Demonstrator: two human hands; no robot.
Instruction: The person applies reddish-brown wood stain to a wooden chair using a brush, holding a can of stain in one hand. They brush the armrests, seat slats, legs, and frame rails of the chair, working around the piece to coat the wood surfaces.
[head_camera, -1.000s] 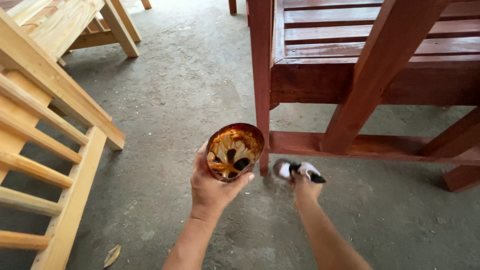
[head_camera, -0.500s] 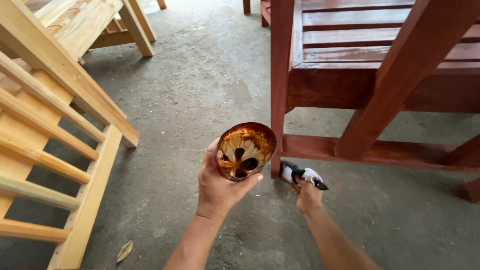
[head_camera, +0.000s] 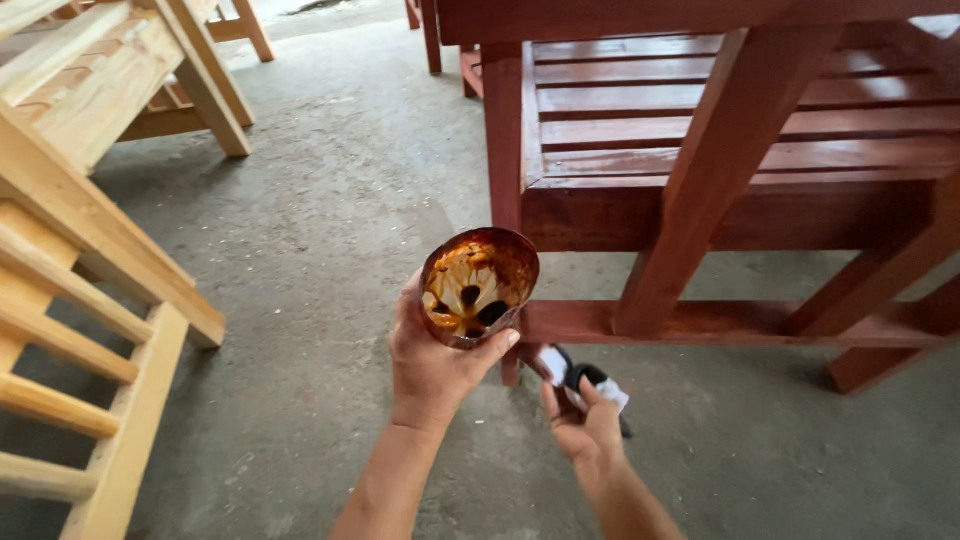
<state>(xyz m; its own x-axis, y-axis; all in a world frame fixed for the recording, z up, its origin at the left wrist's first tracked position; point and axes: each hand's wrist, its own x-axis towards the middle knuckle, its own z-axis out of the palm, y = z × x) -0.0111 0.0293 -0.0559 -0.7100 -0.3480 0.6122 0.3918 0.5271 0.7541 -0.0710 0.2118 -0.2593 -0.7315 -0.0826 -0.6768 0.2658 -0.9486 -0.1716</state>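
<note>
My left hand (head_camera: 435, 365) grips a small round cup (head_camera: 478, 286) smeared inside with reddish-brown stain, held tilted toward me above the concrete floor. My right hand (head_camera: 583, 425) holds a paintbrush (head_camera: 585, 380) with a stained handle and a dark and white head, low beside the front leg (head_camera: 505, 150) of a red-brown stained wooden bench (head_camera: 740, 150). The brush sits just below the bench's lower rail (head_camera: 720, 322). Whether it touches the wood is unclear.
Unstained pale wooden frames (head_camera: 90, 250) stand at the left, with slats reaching toward me. More pale furniture (head_camera: 200, 70) stands at the back left. Grey concrete floor (head_camera: 330, 200) runs between the two groups.
The view has moved closer to the bench. Both hands have shifted toward the lower rail, the cup now raised nearer the bench leg and the brush under the rail.
</note>
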